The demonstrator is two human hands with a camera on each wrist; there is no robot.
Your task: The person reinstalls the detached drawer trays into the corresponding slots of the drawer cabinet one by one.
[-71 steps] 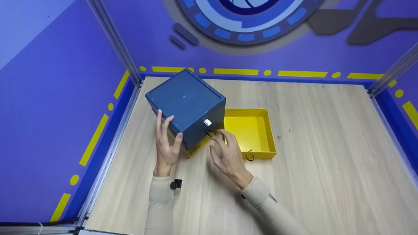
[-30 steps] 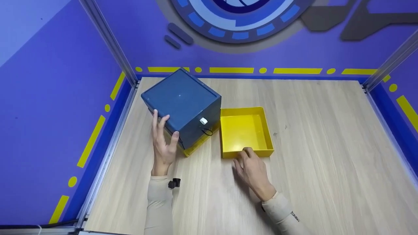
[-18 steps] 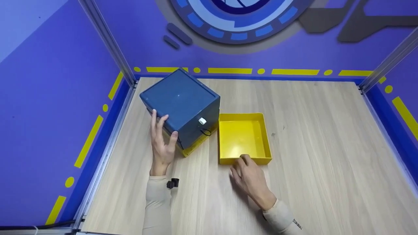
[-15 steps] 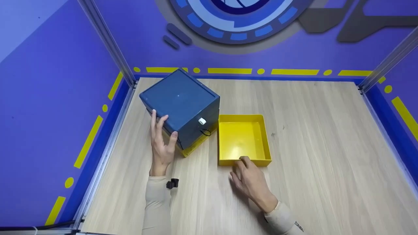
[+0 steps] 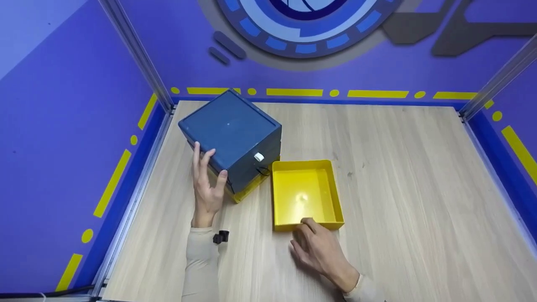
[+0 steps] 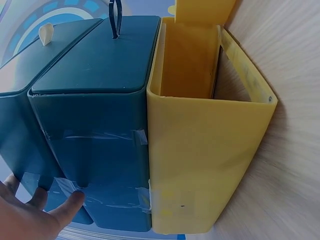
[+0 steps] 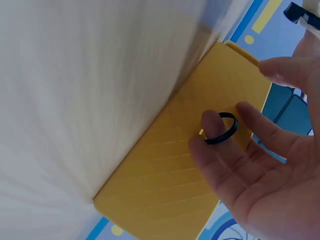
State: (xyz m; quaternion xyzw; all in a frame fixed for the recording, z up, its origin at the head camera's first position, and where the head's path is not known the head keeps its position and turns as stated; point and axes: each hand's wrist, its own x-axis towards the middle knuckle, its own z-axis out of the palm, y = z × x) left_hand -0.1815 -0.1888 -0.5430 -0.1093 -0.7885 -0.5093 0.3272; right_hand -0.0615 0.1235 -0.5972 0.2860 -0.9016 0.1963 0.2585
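Observation:
My left hand rests against the side of a dark blue drawer cabinet, fingers spread and fairly straight. At the cabinet's bottom is a yellow frame, whose slot is hollow in the left wrist view. Beside it on the table lies a yellow drawer, open side up with nothing inside. At its near wall is my right hand. In the right wrist view one finger is hooked through a black loop handle on the drawer's front, the other fingers loosely bent beside it.
A white knob sticks out of the cabinet's upper front, with another black loop below it. Purple panels with yellow marks stand around the wooden table.
My right hand has left the cabinet's black loop for the yellow drawer's front. The drawer has slid toward me and slightly left. My left hand has stayed on the cabinet.

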